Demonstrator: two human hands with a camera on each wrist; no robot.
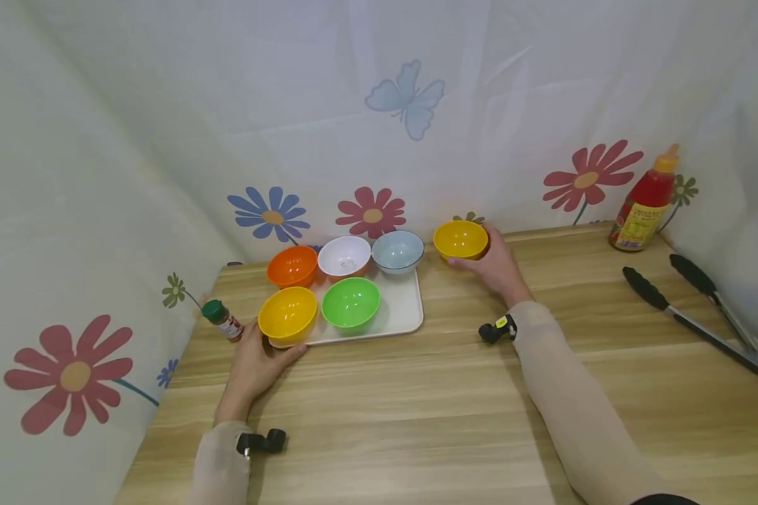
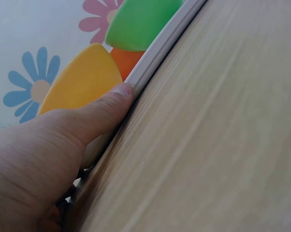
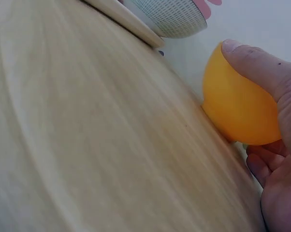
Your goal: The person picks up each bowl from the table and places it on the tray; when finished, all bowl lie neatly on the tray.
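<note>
At the back of the table, my right hand (image 1: 497, 265) holds a yellow bowl (image 1: 460, 239) by its side. The right wrist view shows the thumb against that bowl's wall (image 3: 237, 101) and the other fingers curled behind and below it. My left hand (image 1: 256, 365) grips the front left corner of a white tray (image 1: 404, 308), its thumb along the front rim in the left wrist view. On the tray stand an orange bowl (image 1: 293, 266), a white bowl (image 1: 344, 257), a pale blue bowl (image 1: 398, 252), another yellow bowl (image 1: 288, 313) and a green bowl (image 1: 351, 304).
Left of the tray is a small green-capped jar (image 1: 223, 320), close to my left fingers. A red sauce bottle (image 1: 642, 203) stands at the back right, with black-tipped tongs (image 1: 707, 324) lying in front of it. A flowered curtain (image 1: 505, 140) hangs behind the wooden table (image 1: 404, 421).
</note>
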